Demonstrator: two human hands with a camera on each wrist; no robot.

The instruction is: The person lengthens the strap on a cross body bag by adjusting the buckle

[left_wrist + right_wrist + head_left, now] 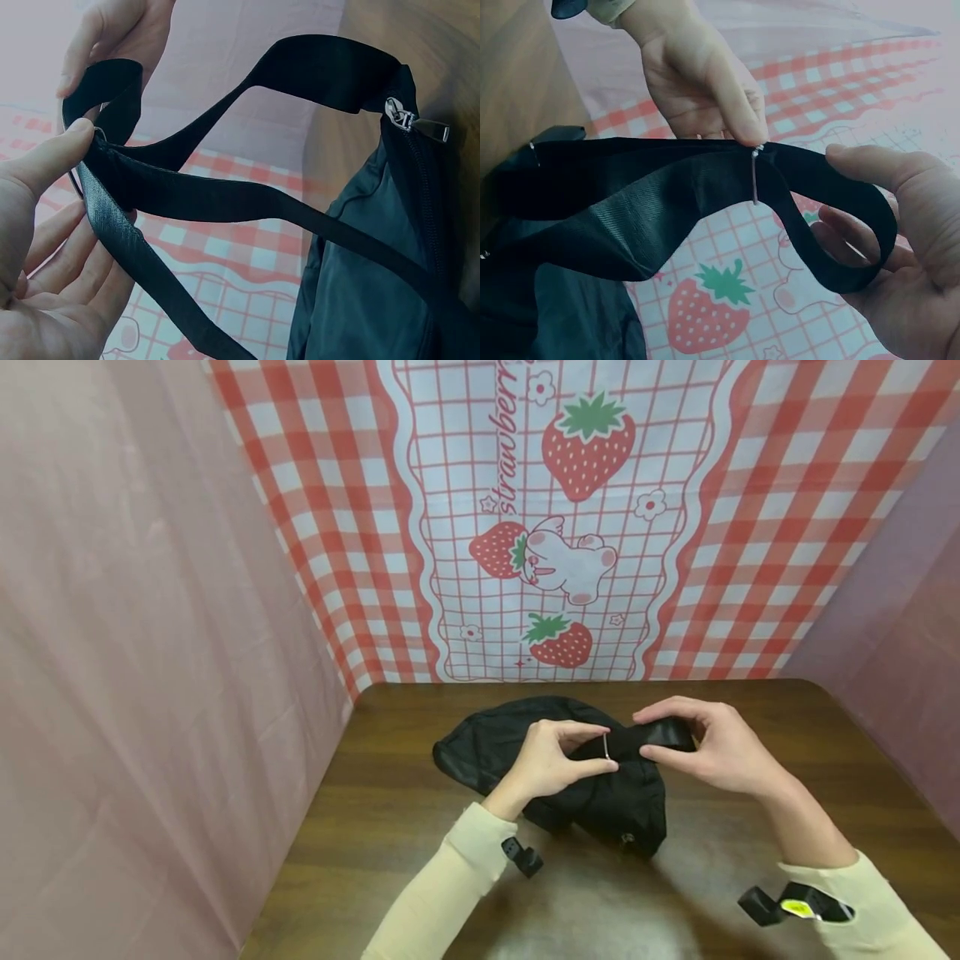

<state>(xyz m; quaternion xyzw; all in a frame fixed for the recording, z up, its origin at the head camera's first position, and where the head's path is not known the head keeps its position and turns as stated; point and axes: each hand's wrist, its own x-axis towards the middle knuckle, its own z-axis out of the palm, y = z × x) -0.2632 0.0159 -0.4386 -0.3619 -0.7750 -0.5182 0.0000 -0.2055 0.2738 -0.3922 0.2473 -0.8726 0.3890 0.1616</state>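
Observation:
A black fabric bag (487, 739) lies on the table, partly behind my hands. My left hand (546, 762) pinches a thin metal strap slider (606, 746) between thumb and fingertips. The bag's flat black strap (202, 196) runs through this slider, and in the left wrist view several lengths of it spread toward the bag. Beyond the slider, the strap bends back into a loop (881, 225). My right hand (723, 747) holds that loop, its thumb on the upper edge and fingers curled at the far end. A silver zipper pull (431, 130) hangs at the bag's edge.
The brown wooden table (360, 860) ends at a wall cloth (570, 568) with red checks and strawberries. A pale pink curtain (150, 652) hangs on the left, and another (892, 610) on the right. Small black devices are strapped to both wrists.

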